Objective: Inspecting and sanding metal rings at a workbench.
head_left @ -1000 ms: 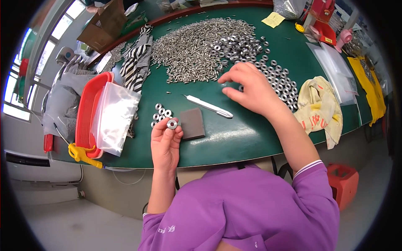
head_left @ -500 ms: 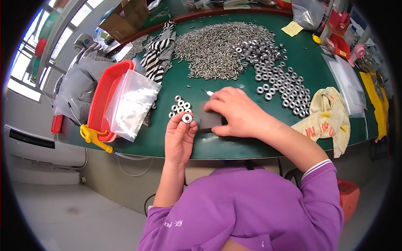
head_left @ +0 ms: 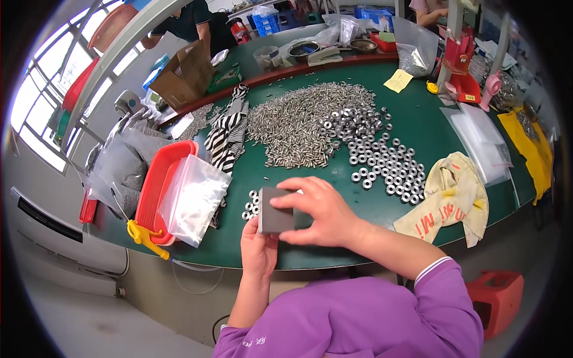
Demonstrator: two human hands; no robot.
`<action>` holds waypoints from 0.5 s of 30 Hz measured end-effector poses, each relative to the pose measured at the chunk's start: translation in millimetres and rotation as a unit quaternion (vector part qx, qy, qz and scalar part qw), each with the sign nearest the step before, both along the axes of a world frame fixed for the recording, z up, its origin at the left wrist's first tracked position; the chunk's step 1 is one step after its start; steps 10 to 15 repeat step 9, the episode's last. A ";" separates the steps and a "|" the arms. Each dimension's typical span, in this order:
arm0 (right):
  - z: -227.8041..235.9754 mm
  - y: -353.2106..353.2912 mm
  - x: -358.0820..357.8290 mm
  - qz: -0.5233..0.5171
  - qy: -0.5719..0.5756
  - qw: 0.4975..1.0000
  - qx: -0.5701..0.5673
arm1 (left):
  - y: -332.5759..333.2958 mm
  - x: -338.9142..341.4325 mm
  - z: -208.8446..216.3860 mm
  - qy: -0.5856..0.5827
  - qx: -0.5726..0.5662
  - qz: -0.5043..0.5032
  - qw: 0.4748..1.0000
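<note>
My right hand (head_left: 322, 213) grips a dark grey rectangular block (head_left: 270, 216) between thumb and fingers, above the near edge of the green table (head_left: 325, 253). My left hand (head_left: 258, 255) is upright right behind and below the block, fingers closed. The block hides its fingertips and the small metal ring seen pinched there half a second ago. Beyond the hands, partly covered by the block, lies a small group of shiny metal rings (head_left: 249, 206). A larger spread of rings (head_left: 391, 170) lies to the right, beside a heap of short metal pins (head_left: 292, 125).
At left are a red plastic basket (head_left: 156, 185), a clear plastic bag (head_left: 197, 200) and a yellow air gun (head_left: 143, 234). Striped cloth (head_left: 225, 143) lies beside the pins. A cream cloth (head_left: 447, 197) and clear bags (head_left: 477, 140) lie right. Another person (head_left: 200, 24) is at the far side.
My right hand has lifted the grey block from the table and brought it left, in front of my left fingers, covering the ring. The view has tilted up, showing people behind.
</note>
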State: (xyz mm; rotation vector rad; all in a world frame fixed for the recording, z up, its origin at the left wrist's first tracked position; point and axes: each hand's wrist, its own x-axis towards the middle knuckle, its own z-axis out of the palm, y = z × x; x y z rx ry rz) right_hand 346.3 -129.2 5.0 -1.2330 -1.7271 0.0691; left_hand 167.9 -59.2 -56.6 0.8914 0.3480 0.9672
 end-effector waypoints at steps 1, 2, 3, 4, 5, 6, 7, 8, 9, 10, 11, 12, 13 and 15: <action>2.7 -4.2 -5.2 0.026 -0.012 1.000 0.012 | -1.3 2.6 7.5 0.013 -0.011 -0.004 1.000; -1.5 -7.8 -11.9 0.063 -0.011 0.998 0.023 | -2.2 3.1 18.7 0.010 -0.064 -0.024 0.998; 1.5 -9.0 -15.7 0.067 -0.013 0.997 0.033 | -2.6 1.6 21.6 0.011 -0.063 -0.023 0.998; 2.3 -4.8 -10.8 0.014 0.001 1.000 0.022 | -3.8 2.0 17.3 0.032 -0.028 0.013 0.999; 2.6 1.4 -3.0 -0.040 0.015 0.999 0.010 | 1.8 -1.2 5.2 0.003 0.001 0.010 1.000; 1.1 4.7 4.7 -0.065 0.025 0.998 -0.001 | 0.2 1.4 11.8 -0.014 -0.015 0.000 1.000; -0.2 3.7 2.5 -0.055 0.035 0.998 0.009 | -1.2 2.2 11.9 -0.006 -0.020 0.010 1.000; -0.1 -1.1 -3.9 -0.010 0.022 1.000 0.014 | -2.6 2.3 11.6 0.003 -0.025 0.021 0.999; 0.8 -6.4 -9.4 0.049 -0.008 0.999 -0.003 | -0.5 1.0 14.0 0.010 -0.057 0.001 0.998; 0.8 -6.4 -9.4 0.049 -0.008 0.999 -0.003 | -0.5 1.0 14.0 0.010 -0.057 0.001 0.998; 0.8 -6.4 -9.4 0.049 -0.008 0.999 -0.003 | -0.5 1.0 14.0 0.010 -0.057 0.001 0.998; 0.8 -6.4 -9.4 0.049 -0.008 0.999 -0.003 | -0.5 1.0 14.0 0.010 -0.057 0.001 0.998; 0.8 -6.4 -9.4 0.049 -0.008 0.999 -0.003 | -0.5 1.0 14.0 0.010 -0.057 0.001 0.998; 0.8 -6.4 -9.4 0.049 -0.008 0.999 -0.003 | -0.5 1.0 14.0 0.010 -0.057 0.001 0.998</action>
